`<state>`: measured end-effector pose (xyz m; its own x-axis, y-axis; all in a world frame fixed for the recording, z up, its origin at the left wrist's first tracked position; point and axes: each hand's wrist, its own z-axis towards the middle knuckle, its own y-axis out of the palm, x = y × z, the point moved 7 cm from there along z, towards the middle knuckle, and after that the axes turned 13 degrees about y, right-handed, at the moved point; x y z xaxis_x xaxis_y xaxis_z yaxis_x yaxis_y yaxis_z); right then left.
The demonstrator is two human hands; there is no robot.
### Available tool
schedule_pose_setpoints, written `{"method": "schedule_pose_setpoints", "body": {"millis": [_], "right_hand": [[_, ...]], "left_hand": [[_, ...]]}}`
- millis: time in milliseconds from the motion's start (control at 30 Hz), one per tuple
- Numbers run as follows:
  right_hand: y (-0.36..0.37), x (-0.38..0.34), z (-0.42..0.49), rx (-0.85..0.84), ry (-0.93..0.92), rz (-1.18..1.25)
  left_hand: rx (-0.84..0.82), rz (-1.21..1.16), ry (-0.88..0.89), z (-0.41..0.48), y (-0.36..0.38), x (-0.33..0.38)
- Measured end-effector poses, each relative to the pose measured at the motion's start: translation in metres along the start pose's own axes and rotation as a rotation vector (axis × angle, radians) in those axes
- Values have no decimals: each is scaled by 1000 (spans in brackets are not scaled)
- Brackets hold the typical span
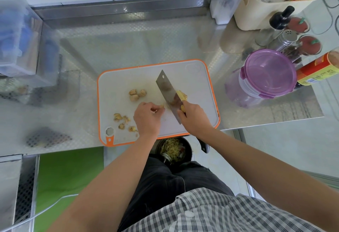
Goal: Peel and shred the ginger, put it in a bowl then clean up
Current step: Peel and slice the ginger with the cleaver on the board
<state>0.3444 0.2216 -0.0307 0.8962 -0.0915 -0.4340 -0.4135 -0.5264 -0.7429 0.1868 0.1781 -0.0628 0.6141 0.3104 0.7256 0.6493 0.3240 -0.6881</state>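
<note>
A white cutting board (198, 77) with an orange rim lies on the steel counter. My right hand (194, 117) grips the handle of a cleaver (167, 90), its blade tilted over the board's middle. Yellow cut ginger (181, 95) sits just right of the blade. My left hand (147, 117) has its fingers curled down on a small ginger piece (162, 106) beside the blade. Whole ginger knobs (137, 94) lie left of the blade, and ginger peel scraps (122, 121) are near the board's front left corner.
Below the counter edge a dark bin (174, 151) holds shredded scraps. A purple-lidded container (269, 74) stands right of the board, with spice jars (310, 45), bottles and a cream caddy (271, 9) behind it. Clear plastic boxes (18, 39) stand at far left.
</note>
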Motion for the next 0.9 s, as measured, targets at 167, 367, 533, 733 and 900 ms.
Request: {"method": "schedule_pose_setpoints", "body": {"millis": [167, 367, 533, 733, 900], "right_hand": [[13, -11, -6, -5, -25, -149], [22, -15, -8, -37, -39, -205], [24, -13, -7, -83, -45, -243], [10, -13, -8, -29, -39, -175], [5, -8, -16, -3, -66, -153]], "left_hand": [[5, -167, -315, -9, 7, -7], [-18, -236, -378, -18, 14, -16], [10, -353, -425, -20, 16, -17], [75, -645, -566, -22, 26, -23], [116, -767, -606, -25, 33, -20]]}}
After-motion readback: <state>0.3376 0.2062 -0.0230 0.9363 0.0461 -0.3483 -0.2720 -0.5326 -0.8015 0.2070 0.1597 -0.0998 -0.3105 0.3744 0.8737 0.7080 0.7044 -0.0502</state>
